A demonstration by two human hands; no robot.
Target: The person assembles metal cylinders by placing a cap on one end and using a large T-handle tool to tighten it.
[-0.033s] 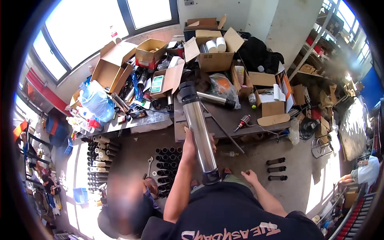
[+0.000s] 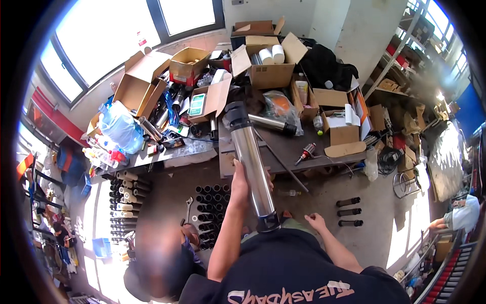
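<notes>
My left hand (image 2: 240,185) is wrapped round a long polished steel cylinder (image 2: 251,157) with black end fittings. Its upper end leans toward the workbench (image 2: 200,151); its lower black end is close to my shirt. The fingers on the far side of the tube are mostly hidden. Out to the right, my right hand (image 2: 316,221) hangs above the floor with its fingers loosely curled and nothing visible in them. Beyond the held cylinder, another steel cylinder (image 2: 271,123) with a black end lies on the bench, near a thin metal rod (image 2: 281,163).
Cardboard boxes (image 2: 273,76), a blue plastic bag (image 2: 120,126) and a small motor rotor (image 2: 307,152) crowd the bench. Black tubular parts (image 2: 206,209) stand in rows on the floor beside a wrench (image 2: 189,205). A co-worker (image 2: 162,263) is close on my left.
</notes>
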